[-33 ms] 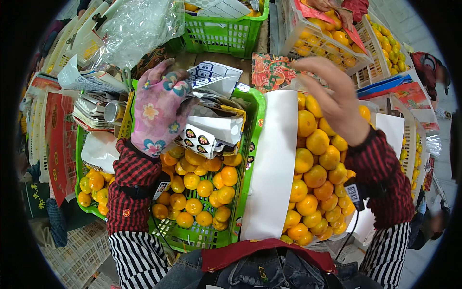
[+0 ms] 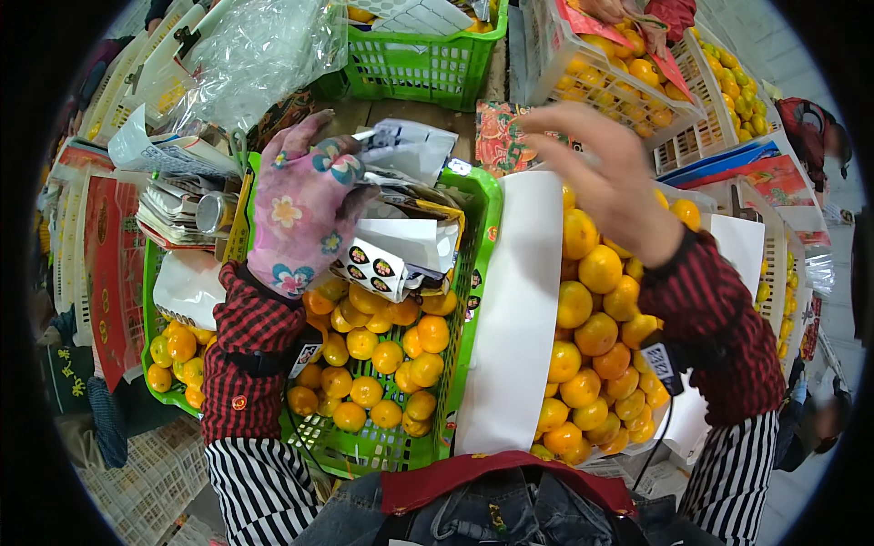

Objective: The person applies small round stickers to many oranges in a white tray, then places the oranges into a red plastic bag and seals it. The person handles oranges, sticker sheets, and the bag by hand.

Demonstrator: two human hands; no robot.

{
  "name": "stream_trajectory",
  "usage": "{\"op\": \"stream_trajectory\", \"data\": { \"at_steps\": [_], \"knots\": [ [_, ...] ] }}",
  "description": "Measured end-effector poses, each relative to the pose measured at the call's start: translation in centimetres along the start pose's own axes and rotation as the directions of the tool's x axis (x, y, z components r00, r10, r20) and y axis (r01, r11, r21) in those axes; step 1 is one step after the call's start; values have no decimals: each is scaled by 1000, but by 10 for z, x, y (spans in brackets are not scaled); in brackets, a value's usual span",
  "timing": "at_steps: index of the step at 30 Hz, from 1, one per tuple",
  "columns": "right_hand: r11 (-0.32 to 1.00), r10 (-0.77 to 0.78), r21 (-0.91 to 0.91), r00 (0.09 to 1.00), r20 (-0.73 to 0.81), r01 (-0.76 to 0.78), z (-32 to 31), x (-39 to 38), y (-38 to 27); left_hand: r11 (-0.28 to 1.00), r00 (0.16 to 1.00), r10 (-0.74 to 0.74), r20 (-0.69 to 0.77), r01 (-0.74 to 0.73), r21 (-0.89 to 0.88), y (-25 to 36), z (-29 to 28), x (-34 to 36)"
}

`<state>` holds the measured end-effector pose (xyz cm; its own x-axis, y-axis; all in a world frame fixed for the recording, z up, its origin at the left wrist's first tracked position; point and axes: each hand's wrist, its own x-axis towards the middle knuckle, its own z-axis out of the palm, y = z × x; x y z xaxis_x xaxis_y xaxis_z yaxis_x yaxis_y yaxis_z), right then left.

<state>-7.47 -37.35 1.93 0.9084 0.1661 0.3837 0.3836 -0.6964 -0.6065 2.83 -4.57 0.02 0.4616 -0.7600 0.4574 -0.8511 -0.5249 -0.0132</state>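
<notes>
My left hand point(image 2: 296, 205), in a pink floral glove, has curled fingers over the paper-filled end of a green crate point(image 2: 493, 218), beside a blurred white sheet point(image 2: 414, 141); what its fingertips hold is unclear. Sticker sheets point(image 2: 378, 268) lie below it, above mandarins point(image 2: 387, 357) in the crate. My right hand point(image 2: 619, 187), bare and blurred, hovers with fingers apart over a heap of mandarins point(image 2: 596, 334), beside a large white paper point(image 2: 510, 318) and below a red patterned paper point(image 2: 501, 132).
A green crate point(image 2: 410, 64) and clear plastic bags point(image 2: 246, 55) are at the back. A white crate point(image 2: 674, 118) of mandarins stands back right, with another person's hand point(image 2: 610, 11) above it. Red cardboard point(image 2: 114, 264) and paper stacks point(image 2: 177, 214) are on the left.
My right hand has moved to the left, toward the middle. The white sheet beside my left hand's fingers has shifted slightly and blurred. My left hand is almost unmoved.
</notes>
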Motion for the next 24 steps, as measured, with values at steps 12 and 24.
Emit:
{"op": "stream_trajectory", "data": {
  "at_steps": [12,24],
  "knots": [
    [829,232,419,910,345,-370,116,104,7,974,979,-189,-72,178,-137,-1,13,3],
    [717,324,517,880,346,-468,114,79,16,941,949,-315,25,315,-126,6,22,18]
  ]
}}
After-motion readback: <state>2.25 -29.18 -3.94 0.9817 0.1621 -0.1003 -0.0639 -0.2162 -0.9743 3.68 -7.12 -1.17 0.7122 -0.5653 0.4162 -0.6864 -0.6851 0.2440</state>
